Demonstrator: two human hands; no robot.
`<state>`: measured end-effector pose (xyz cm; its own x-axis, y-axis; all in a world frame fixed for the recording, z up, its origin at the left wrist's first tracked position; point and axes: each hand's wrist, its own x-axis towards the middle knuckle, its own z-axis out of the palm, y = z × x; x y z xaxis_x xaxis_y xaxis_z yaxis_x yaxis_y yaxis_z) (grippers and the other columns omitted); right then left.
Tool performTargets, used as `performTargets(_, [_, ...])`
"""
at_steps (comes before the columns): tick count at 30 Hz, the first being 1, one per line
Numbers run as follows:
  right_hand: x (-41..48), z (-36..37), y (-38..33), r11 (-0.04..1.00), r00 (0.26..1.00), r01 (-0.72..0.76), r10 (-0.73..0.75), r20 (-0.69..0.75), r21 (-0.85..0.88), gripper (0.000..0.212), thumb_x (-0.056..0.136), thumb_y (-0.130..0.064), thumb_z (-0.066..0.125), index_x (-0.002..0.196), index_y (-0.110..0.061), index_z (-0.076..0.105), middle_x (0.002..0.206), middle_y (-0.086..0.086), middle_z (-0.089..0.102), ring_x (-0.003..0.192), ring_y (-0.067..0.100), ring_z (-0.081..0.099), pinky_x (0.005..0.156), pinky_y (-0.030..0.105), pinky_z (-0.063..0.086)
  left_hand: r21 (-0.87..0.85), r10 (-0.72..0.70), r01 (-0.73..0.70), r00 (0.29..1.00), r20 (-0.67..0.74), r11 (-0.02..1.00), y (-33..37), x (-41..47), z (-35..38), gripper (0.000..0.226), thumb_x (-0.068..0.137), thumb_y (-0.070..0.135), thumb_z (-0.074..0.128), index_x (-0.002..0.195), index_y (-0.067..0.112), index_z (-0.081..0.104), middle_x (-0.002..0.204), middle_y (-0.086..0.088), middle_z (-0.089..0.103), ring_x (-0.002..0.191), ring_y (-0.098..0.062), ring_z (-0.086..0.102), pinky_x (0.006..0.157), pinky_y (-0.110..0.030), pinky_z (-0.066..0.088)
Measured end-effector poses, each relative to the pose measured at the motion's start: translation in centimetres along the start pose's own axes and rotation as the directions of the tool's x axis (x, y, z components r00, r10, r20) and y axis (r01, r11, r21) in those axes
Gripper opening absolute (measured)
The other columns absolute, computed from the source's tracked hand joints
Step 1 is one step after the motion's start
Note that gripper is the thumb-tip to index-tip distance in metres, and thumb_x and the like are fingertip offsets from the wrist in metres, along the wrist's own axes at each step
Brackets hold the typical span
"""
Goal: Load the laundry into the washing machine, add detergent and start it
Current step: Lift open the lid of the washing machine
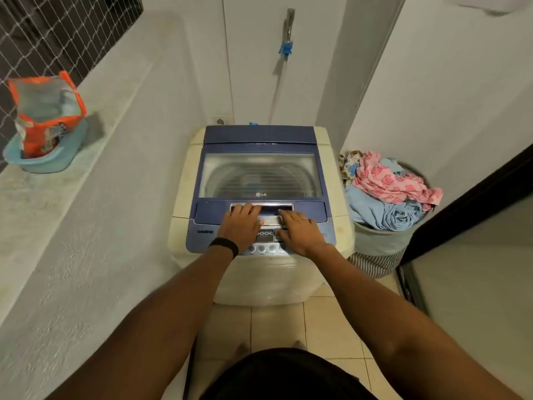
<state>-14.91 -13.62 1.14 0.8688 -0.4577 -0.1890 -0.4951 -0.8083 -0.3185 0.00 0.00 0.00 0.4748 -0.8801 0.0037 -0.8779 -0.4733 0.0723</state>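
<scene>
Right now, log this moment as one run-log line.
step: opening lid | left hand and right hand: on lid handle | lid: shut | laundry: in basket | detergent bag: on ledge

A home laundry nook was shown: a top-loading washing machine (259,197) was set between plain white walls on a tiled floor (288,327), with a full laundry basket (380,243) just beside it.

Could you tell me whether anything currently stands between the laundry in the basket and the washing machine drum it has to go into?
Yes. The closed lid covers the drum, so the laundry, piled in the basket to the machine's right, cannot go in yet. Both the left hand and right hand rest at the lid handle.
</scene>
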Motion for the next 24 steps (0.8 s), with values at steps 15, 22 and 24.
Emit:
performTargets(15, [1.4,-0.9,-2.5,0.966,0.995,-0.086,0.095,0.025,-0.245,0.057,0.099,-0.058,0.048,0.142,-0.021,0.048,0.142,0.008,0.049,0.131,0.034,0.04,0.105,0.047,0.037,0.007,0.075,-0.076,0.992,0.103,0.997,-2.4,0.8,0.1,0.038,0.092,0.053,0.056,0.116,0.024,0.055,0.114,0.0,0.061,0.107,-0.025,0.055,0.092,-0.043,0.034])
performTargets(22, [2.4,-5.8,-3.6,0.924,0.99,-0.104,0.062,-0.123,-0.369,0.063,0.087,-0.056,0.069,0.133,-0.017,0.05,0.138,0.01,0.051,0.13,0.033,0.04,0.102,0.047,0.036,0.142,0.249,-0.243,0.968,-0.025,0.96,-4.3,2.9,-4.7,0.052,0.09,0.045,0.065,0.132,0.022,0.044,0.124,-0.004,0.06,0.113,-0.027,0.055,0.1,-0.048,0.038])
performTargets(24, [3.2,-8.2,-4.2,0.917,0.975,-0.106,0.02,-0.219,-0.386,0.059,0.088,-0.055,0.067,0.13,-0.017,0.052,0.135,0.011,0.054,0.128,0.033,0.042,0.102,0.046,0.036,0.205,0.314,-0.293,0.946,-0.083,0.934,-5.2,4.4,-6.9,0.055,0.094,0.041,0.064,0.139,0.021,0.04,0.126,-0.006,0.061,0.114,-0.027,0.057,0.102,-0.049,0.039])
